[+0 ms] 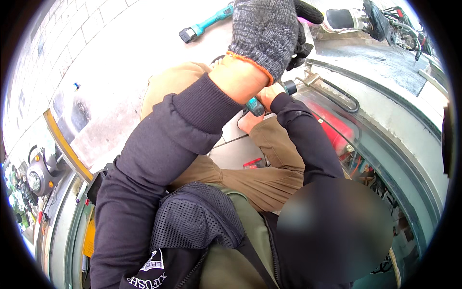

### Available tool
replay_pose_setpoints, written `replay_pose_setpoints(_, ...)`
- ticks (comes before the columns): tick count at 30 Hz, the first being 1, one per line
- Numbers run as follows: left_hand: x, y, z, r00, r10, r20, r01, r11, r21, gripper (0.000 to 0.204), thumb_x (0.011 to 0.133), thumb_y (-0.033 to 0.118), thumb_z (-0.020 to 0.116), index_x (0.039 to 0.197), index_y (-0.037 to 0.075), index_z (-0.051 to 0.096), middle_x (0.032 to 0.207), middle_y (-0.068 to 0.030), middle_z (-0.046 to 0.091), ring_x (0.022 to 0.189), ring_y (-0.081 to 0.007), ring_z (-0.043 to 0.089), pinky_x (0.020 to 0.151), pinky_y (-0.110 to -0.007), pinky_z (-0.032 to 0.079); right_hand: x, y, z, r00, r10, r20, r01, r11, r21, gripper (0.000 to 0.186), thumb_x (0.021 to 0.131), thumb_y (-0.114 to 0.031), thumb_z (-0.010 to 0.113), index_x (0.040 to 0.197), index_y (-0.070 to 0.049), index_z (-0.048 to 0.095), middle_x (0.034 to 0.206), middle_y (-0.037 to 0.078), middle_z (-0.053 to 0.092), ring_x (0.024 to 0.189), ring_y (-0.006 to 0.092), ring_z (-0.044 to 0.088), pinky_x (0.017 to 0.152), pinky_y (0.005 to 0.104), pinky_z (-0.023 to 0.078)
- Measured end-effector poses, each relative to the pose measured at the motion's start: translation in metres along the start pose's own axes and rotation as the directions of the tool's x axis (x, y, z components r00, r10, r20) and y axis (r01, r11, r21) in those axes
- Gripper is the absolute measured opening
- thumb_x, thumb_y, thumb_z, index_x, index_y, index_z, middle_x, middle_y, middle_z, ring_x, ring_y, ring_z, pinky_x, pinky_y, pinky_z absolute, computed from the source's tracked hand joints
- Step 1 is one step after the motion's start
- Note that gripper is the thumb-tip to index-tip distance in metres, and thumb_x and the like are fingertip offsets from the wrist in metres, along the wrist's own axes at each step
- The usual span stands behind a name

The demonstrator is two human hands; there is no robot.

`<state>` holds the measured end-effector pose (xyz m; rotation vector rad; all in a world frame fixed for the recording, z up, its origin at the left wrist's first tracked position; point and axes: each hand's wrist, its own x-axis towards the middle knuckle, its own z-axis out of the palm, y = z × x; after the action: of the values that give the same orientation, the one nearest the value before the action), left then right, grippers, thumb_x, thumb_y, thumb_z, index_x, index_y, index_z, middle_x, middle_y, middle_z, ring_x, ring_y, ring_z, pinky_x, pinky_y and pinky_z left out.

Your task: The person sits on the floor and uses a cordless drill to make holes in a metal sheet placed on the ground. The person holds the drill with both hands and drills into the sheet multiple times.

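My left hand (267,36), in a grey knitted glove with an orange cuff edge and dark fingers, is at the top centre. Its fingers bend downward on the far side, with one more stretched out; the back of the hand hides what they hold, if anything. Below it, close to the wrist, my right hand (270,95) is closed around a teal-and-black power tool (255,106), mostly covered by hand and sleeve. On the pale floor left of my gloved hand lies another teal cordless power tool (211,23) with a black battery.
A glazed door frame (385,113) with a bent metal handle (337,94) runs along my right; a red object (332,127) shows behind its glass. Between my legs lies a small red item (252,164). Motorbikes (380,21) stand at far right, and a yellow-edged frame (67,144) at left.
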<state>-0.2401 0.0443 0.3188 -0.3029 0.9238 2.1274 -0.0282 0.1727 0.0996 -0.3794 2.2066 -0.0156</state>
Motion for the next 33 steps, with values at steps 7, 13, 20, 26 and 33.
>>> replay_pose_setpoints(7,0.006,-0.001,-0.003,0.998,-0.048,0.031,0.05,0.994,-0.095,0.054,0.11,0.051,0.05,0.125,0.001,0.063,0.086,-0.0113,0.071,0.046,-0.0134,0.05,0.045,-0.033,0.046,0.013,-0.072,0.058,0.747,0.368,0.553,-0.157,-0.711,0.686,0.023,0.086,-0.011,0.068,0.107,-0.003,0.063,0.092,0.018,0.069,0.076,0.0337,0.071,0.077,0.0515,0.061)
replay_pose_setpoints(13,-0.002,-0.002,0.001,0.998,-0.048,0.041,0.051,0.997,-0.064,0.053,0.11,0.05,0.052,0.125,0.0,0.063,0.085,-0.012,0.071,0.045,-0.0129,0.049,0.045,-0.032,0.045,0.07,-0.138,0.032,0.778,0.419,0.469,0.487,-0.873,-0.028,0.008,0.094,-0.008,0.062,0.1,-0.006,0.057,0.082,0.008,0.06,0.068,0.0248,0.062,0.068,0.0446,0.059)
replay_pose_setpoints(20,0.005,-0.001,-0.004,0.999,-0.014,0.04,0.016,0.999,-0.034,0.056,0.11,0.051,0.05,0.124,-0.002,0.063,0.084,-0.0112,0.072,0.047,-0.0113,0.05,0.046,-0.029,0.045,0.025,-0.089,0.065,0.697,0.684,0.214,-0.105,-0.198,0.974,0.025,0.085,-0.019,0.071,0.102,0.0,0.068,0.086,0.017,0.069,0.084,0.0329,0.071,0.08,0.045,0.06)
replay_pose_setpoints(26,0.001,-0.001,0.001,1.0,0.016,0.027,-0.018,0.999,0.049,0.056,0.111,0.051,0.049,0.124,-0.001,0.064,0.084,-0.0116,0.072,0.047,-0.0118,0.05,0.048,-0.032,0.048,0.016,-0.008,0.085,0.92,0.385,0.075,-0.324,0.639,0.698,0.05,0.082,-0.034,0.075,0.122,-0.004,0.075,0.132,0.03,0.063,0.124,0.0415,0.065,0.104,0.0482,0.055)
replay_pose_setpoints(33,0.002,0.005,-0.003,1.0,0.01,0.004,-0.01,1.0,0.007,0.057,0.111,0.051,0.049,0.125,-0.001,0.063,0.084,-0.0116,0.072,0.047,-0.0117,0.05,0.048,-0.031,0.048,0.016,-0.062,0.062,0.85,0.516,0.105,-0.434,0.575,0.694,0.077,0.084,-0.033,0.07,0.144,0.011,0.052,0.124,0.037,0.069,0.115,0.045,0.07,0.113,0.0467,0.047)
